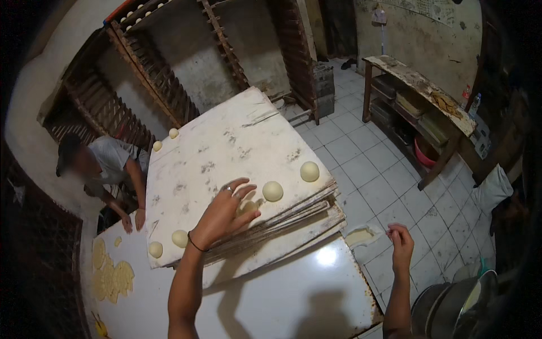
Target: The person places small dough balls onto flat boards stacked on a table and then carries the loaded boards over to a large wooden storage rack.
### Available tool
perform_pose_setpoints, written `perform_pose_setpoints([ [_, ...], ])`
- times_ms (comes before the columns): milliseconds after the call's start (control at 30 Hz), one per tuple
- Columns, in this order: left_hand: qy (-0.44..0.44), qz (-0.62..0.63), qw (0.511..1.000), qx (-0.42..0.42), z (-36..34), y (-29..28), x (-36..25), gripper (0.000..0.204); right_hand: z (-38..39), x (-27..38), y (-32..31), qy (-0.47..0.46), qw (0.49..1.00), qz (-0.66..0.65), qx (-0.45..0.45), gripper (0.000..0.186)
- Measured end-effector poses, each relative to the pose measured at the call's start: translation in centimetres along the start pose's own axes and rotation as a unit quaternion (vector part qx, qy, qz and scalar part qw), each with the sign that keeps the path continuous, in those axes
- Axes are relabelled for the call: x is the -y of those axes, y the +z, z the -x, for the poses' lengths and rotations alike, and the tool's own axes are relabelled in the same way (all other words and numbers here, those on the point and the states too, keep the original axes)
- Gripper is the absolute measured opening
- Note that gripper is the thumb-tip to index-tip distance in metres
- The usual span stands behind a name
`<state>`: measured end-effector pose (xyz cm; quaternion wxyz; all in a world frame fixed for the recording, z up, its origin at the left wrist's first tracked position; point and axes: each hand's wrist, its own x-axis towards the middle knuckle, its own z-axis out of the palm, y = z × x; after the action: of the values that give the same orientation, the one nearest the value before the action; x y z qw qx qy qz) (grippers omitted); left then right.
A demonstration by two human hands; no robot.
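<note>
My left hand (221,212) hovers over the near edge of a flour-dusted board (220,152), its fingers spread. A pale dough ball (249,207) shows partly between its thumb and fingers; whether they touch it I cannot tell. To its right sit two more dough balls, one close by (272,191) and one toward the corner (309,171). Near my left wrist lies another ball (180,238), with one more (155,249) at the board's left corner. My right hand (401,246) is raised beyond the table's right side, fingers curled together; anything inside them is hidden.
The board tops a stack (305,217) on a white table (271,305). Flat dough pieces (113,277) lie at left, near a co-worker (116,169) whose hands rest at the table. Behind stand wooden racks (152,68). A low shelf bench (420,85) and metal pots (457,305) are at right.
</note>
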<state>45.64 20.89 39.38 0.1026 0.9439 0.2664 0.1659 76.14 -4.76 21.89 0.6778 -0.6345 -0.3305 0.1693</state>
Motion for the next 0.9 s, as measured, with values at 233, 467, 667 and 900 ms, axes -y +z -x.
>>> perform_pose_setpoints([
  [233,-0.039,0.024,0.997,0.056,0.9,0.7,2.6,0.030,5.3,-0.1,-4.1,0.133,0.985,-0.025,-0.109,0.012],
  [467,-0.003,-0.030,0.974,-0.223,7.4,-2.9,2.4,0.043,10.1,3.1,-1.1,0.092,0.994,0.001,-0.064,0.020],
  [667,-0.257,0.288,0.869,-0.310,29.3,8.3,-4.4,0.020,17.6,-1.3,2.4,0.185,0.983,-0.008,-0.014,0.024],
  [900,-0.415,0.473,0.769,-0.108,59.7,15.1,-2.4,0.030,25.5,0.6,22.7,0.181,0.899,0.051,0.395,0.018],
])
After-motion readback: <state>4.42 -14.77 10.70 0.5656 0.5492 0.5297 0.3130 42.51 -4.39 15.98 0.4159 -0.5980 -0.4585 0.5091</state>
